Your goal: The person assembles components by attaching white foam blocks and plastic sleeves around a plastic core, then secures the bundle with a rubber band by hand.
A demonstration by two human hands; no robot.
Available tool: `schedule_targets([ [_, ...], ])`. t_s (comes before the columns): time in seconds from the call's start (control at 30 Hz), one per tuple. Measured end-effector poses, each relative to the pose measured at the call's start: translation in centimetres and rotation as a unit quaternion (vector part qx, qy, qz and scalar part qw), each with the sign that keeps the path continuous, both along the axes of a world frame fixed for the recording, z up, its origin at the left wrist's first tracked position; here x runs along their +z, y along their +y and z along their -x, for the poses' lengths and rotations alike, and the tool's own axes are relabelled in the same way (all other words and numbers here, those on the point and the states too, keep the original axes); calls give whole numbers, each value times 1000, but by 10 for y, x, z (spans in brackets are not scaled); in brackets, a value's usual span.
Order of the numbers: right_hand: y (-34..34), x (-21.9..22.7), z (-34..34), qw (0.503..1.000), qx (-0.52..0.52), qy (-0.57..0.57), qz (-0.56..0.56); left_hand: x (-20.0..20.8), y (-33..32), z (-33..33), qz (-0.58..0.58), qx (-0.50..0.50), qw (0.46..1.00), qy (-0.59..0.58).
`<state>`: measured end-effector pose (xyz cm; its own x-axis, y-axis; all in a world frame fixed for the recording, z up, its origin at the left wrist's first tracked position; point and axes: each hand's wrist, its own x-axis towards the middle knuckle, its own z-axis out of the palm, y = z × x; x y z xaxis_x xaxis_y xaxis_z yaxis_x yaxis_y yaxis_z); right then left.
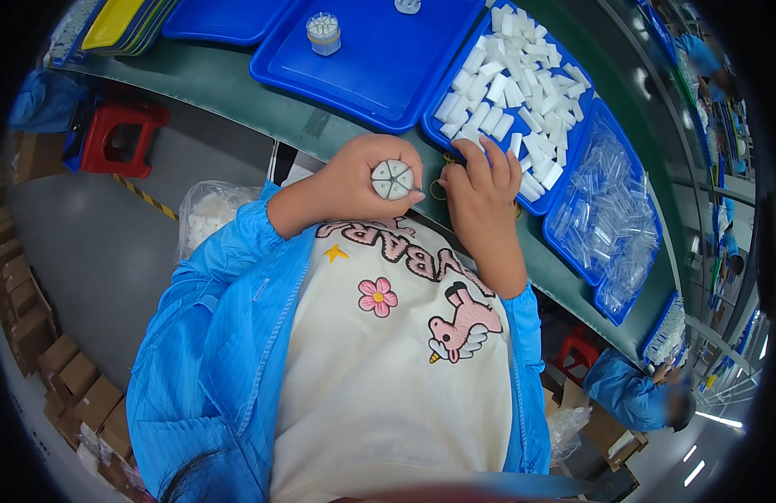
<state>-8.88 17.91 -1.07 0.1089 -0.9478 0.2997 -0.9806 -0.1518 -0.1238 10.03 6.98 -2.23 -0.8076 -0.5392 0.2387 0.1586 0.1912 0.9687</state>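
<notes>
My left hand (363, 172) is wrapped round a bundle of wedge-shaped pieces (393, 179), whose pale ends form a circle split like pie slices. Its sides are hidden by my fingers. To the right, at the table's near edge, my right hand (484, 197) has its fingers bent and its thumb drawn in, with a thin yellowish rubber band (438, 191) at the thumb. More bands (449, 159) lie just beyond that thumb. A similar round bundle (323, 35) stands upright in the large blue tray (379, 71).
A blue tray (432, 126) heaped with white blocks (522, 84) lies beyond my right hand. Right of it, another blue tray (564, 243) holds clear plastic pieces (610, 201). Yellow trays (111, 25) are stacked far left. A red stool (124, 138) stands on the floor; a co-worker (635, 390) sits at right.
</notes>
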Motion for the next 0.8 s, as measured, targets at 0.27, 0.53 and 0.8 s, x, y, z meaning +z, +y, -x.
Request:
schedule_targets([
  [0.27,0,20,2,935,-7,-347,67,10,5,6,-83,-17,995,-61],
  [0.53,-4,26,0,935,-7,-329,132,10,7,13,-165,-95,982,-16],
  [0.8,-3,20,4,943,14,-322,82,13,5,9,-366,-181,912,-25],
])
